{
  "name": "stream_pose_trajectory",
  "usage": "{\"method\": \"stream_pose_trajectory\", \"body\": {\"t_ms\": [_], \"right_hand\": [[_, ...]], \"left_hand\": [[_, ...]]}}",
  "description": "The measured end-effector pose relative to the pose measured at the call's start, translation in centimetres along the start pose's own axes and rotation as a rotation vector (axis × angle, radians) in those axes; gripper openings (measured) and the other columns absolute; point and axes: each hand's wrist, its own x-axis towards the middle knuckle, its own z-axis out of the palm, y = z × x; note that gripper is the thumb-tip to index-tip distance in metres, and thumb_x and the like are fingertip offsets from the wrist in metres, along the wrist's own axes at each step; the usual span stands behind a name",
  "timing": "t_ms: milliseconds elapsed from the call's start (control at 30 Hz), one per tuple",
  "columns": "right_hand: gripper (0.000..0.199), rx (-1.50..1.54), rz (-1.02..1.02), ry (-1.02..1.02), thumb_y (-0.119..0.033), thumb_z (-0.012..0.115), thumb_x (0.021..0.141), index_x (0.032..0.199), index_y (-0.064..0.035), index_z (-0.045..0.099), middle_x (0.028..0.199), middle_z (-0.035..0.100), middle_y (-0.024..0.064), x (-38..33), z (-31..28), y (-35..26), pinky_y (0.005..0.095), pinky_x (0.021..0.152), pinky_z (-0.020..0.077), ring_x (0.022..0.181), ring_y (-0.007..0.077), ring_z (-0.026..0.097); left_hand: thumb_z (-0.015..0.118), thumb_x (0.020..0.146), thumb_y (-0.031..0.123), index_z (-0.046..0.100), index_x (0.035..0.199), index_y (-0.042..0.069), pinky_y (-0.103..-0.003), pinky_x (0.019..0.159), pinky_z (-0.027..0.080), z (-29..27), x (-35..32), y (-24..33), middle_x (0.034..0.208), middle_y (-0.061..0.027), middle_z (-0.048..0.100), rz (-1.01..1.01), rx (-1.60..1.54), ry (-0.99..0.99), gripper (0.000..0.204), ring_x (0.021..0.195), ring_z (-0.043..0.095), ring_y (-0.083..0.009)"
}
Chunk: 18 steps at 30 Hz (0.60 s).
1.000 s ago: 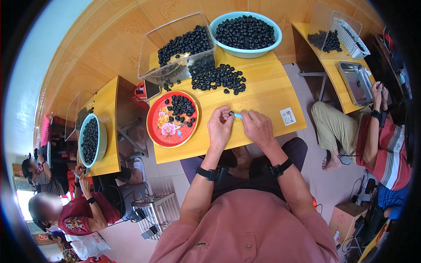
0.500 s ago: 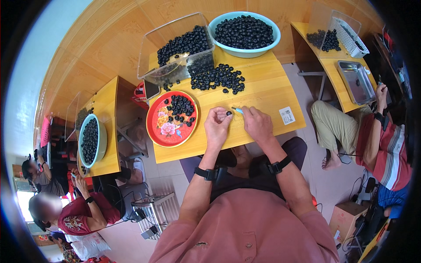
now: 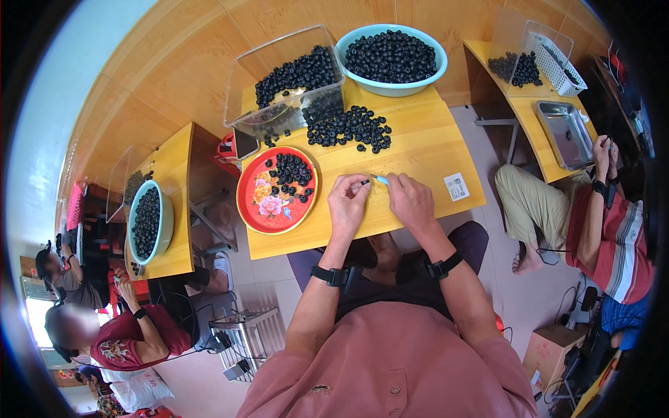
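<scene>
Between its fingertips my left hand [image 3: 348,203] pinches a small black ring-shaped piece [image 3: 365,182], above the front part of the yellow table [image 3: 418,153]. Close beside it on the right, my right hand [image 3: 410,200] is closed round a small light-blue-handled knife [image 3: 380,179], its short tip pointing toward the piece. Left of my hands lies a round red tray [image 3: 251,223] with a flower pattern, holding several black ring-shaped pieces [image 3: 289,171]. Behind it, a loose heap of the same pieces [image 3: 352,129] is spread on the wood.
A clear plastic bin [image 3: 284,115] and a light-blue basin [image 3: 390,88], both with black pieces, stand at the back. A white label [image 3: 456,187] is on the table's right. People sit at tables either side; a metal tray [image 3: 566,132] lies on the right one.
The knife tip has come closer to the black piece in my left hand, and the piece appears turned. The whole view has shifted slightly; the person at right has brought both hands together.
</scene>
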Motion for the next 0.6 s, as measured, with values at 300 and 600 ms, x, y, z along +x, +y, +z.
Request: {"method": "stream_pose_trajectory", "body": {"t_ms": [300, 600], "right_hand": [[0.007, 0.015, 0.005, 0.008, -0.011, 0.063, 0.089, 0.093, -0.0065, 0.066, 0.075, 0.060, 0.0095, -0.06, -0.10, 0.01, 0.0403, 0.059, 0.0559, 0.069, 0.0269, 0.068], [0.006, 0.021, 0.012, 0.009, -0.010, 0.063, 0.089, 0.093, -0.0062, 0.066, 0.075, 0.060, 0.0098, -0.18, 0.03, 0.15, 0.0407, 0.059, 0.0558, 0.069, 0.0275, 0.068]], "left_hand": [[0.080, 0.087, -0.003, 0.066, 0.106, 0.000, -0.021, 0.074, 0.051, 0.15, -0.18, 0.47, 0.090, 0.0001, 0.064, -0.171, 0.053, 0.016, 0.023, 0.083, 0.063, -0.0064], [0.073, 0.090, -0.005, 0.072, 0.111, -0.004, -0.023, 0.083, 0.055, 0.10, 0.07, 0.74, 0.114, -0.0076, 0.062, -0.150, -0.040, 0.010, 0.021, 0.096, 0.066, -0.0110]]}}
